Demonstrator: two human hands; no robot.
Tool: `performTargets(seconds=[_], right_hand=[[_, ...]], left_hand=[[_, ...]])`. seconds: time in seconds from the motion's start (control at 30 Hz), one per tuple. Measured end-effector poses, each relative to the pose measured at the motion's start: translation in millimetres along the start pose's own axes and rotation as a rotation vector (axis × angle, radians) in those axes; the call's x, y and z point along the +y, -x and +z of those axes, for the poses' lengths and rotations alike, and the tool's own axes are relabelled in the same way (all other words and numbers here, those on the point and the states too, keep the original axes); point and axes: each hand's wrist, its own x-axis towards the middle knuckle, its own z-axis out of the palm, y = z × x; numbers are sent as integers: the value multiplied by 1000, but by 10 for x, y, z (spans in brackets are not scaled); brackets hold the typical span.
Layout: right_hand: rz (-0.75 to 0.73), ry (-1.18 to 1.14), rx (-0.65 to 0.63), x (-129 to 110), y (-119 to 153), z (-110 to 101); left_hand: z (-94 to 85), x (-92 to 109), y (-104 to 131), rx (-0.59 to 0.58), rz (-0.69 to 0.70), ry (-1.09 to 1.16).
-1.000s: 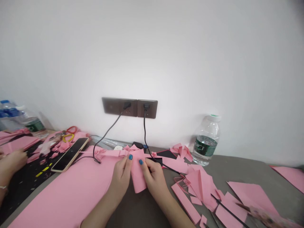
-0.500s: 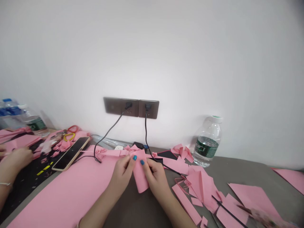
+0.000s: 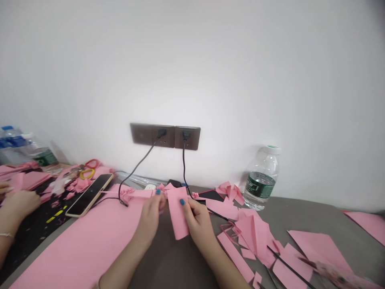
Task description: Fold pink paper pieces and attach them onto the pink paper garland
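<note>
My right hand (image 3: 197, 218) pinches a pink strip of paper (image 3: 178, 214) along its right side, the blue-nailed thumb lying on its front. The strip stands nearly upright, tilted slightly, in front of me. Just to its left, my left hand (image 3: 152, 212) is off the paper and holds nothing that I can see. Its fingers are loosely curled and the thumb sticks up apart from them, a little blurred. Under my left forearm lies a large pink paper sheet (image 3: 90, 241) on the grey table (image 3: 174, 269).
Pink scraps (image 3: 254, 233) and a black cord lie at right, below a water bottle (image 3: 261, 178). To the left are a phone (image 3: 90, 194), scissors (image 3: 88, 170) and another person's hand (image 3: 24, 204). Cables hang from wall sockets (image 3: 165, 136). Blurred fingers (image 3: 333, 273) show at lower right.
My left hand has let go of the pink paper strip and moved slightly left. The right hand keeps hold, and the strip now shows flatter and wider.
</note>
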Motion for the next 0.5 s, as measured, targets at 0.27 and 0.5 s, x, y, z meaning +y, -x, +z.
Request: performTargets(seconds=[0.27, 0.5], right_hand=[[34, -72, 54, 30, -20, -13], [118, -157, 21, 55, -47, -41]], left_hand=[[112, 35, 173, -360, -51, -78], [96, -15, 141, -421, -206, 32]])
